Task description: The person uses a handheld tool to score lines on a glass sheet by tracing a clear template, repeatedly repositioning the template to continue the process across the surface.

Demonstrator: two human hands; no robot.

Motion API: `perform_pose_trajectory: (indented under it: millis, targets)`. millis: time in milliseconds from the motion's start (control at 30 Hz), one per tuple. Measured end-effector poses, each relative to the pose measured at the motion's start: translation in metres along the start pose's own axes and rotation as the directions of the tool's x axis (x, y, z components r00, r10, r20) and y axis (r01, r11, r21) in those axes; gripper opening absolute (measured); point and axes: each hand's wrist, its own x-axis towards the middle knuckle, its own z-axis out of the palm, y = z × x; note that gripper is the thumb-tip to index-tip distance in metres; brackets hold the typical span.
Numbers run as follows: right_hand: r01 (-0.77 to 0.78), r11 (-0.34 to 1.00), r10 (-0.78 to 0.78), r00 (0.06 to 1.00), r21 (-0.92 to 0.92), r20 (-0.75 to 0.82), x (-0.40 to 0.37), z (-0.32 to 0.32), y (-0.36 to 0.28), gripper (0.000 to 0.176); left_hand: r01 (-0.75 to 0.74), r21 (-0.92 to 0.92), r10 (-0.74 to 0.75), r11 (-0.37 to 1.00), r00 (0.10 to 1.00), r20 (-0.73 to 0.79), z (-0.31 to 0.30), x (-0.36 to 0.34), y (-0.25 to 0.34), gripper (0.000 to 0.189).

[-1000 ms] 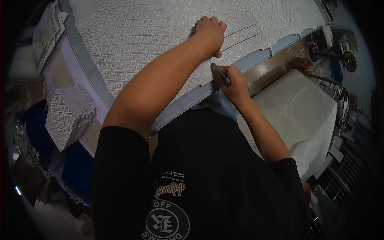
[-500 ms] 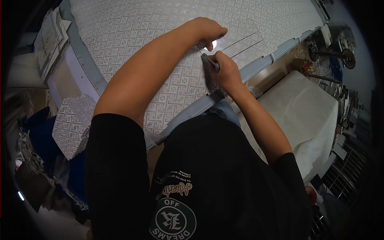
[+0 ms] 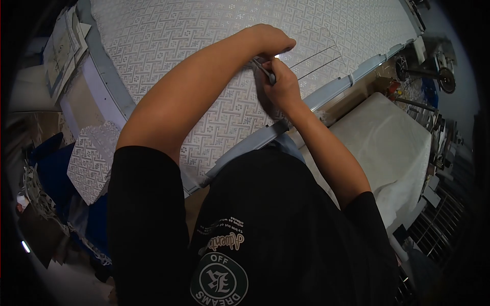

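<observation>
Fingers of the right hand [image 3: 284, 87] are wrapped tightly round a slim grey cutter [image 3: 267, 74], held much like a pen, with its tip pointing up-frame towards the other hand. The blade end is hidden between the two hands. The left hand [image 3: 270, 40] lies just above, upper centre of the frame, with its fingers [image 3: 287, 47] drawn together and curled and bearing down on the patterned sheet [image 3: 194, 46]. Whether an edge is pinched beneath them cannot be told.

The patterned sheet, white with an embossed lattice, is spread over the whole upper half of the frame and ends at a grey-blue table rail [image 3: 332, 87] that runs diagonally from lower centre to upper right. Two straight cut lines [image 3: 314, 53] are seen in it, just right of the hands. A stack of cut pieces [image 3: 89, 166] of the same pattern lies at lower left, off the table. A white covered surface [image 3: 388, 143] stands at right, beyond the rail.

For a clean cut, the sheet is best kept flat and taut under the pressing hand, close beside the blade but never in its path. The cutter should be drawn at a low, steady angle in one stroke, in line with the cuts already made. As the left fingers sit very near the tip, the stroke is judged safest when led away from them, with light pressure so that the embossed surface is not torn.
</observation>
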Motion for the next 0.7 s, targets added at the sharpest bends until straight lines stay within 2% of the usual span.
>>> perform_pose_trajectory:
  millis: [67,133,233,400,500,567,633,700]
  targets:
    - [-0.013,1.000,0.013,1.000,-0.006,0.013,0.003,-0.005,-0.002,0.023,0.027,-0.040,-0.026,0.999,1.000,0.016,-0.004,0.001,0.001,0.043]
    - [-0.109,0.993,0.105,0.991,0.038,0.084,0.007,-0.017,-0.008,0.021,0.001,-0.014,-0.001,1.000,1.000,0.013,-0.011,-0.002,0.002,0.040]
    - [-0.141,0.989,0.137,0.988,0.048,0.074,0.011,-0.032,-0.002,0.026,-0.002,-0.021,0.002,1.000,1.000,0.025,-0.024,0.001,0.000,0.034]
    - [-0.116,0.993,0.118,0.990,-0.026,0.076,0.024,-0.035,0.018,0.027,0.027,-0.048,-0.026,0.998,0.999,0.018,-0.028,0.019,-0.006,0.034]
    - [-0.083,0.995,0.088,0.992,-0.056,0.094,0.031,-0.037,0.019,0.027,0.026,-0.052,-0.023,0.998,0.998,0.066,-0.030,0.023,-0.010,0.036]
    - [-0.065,0.996,0.071,0.990,-0.057,0.119,0.037,-0.042,0.016,0.026,0.029,-0.074,-0.022,0.997,0.995,0.095,-0.028,0.025,-0.014,0.026]
    - [-0.170,0.973,0.204,0.950,-0.155,0.238,0.047,-0.049,0.006,0.026,0.049,-0.063,-0.044,0.997,0.995,0.089,-0.028,0.025,-0.014,0.023]
    - [-0.194,0.963,0.238,0.938,-0.186,0.253,0.053,-0.049,0.000,0.026,0.070,-0.054,-0.065,0.996,0.994,0.082,-0.025,0.026,-0.015,0.024]
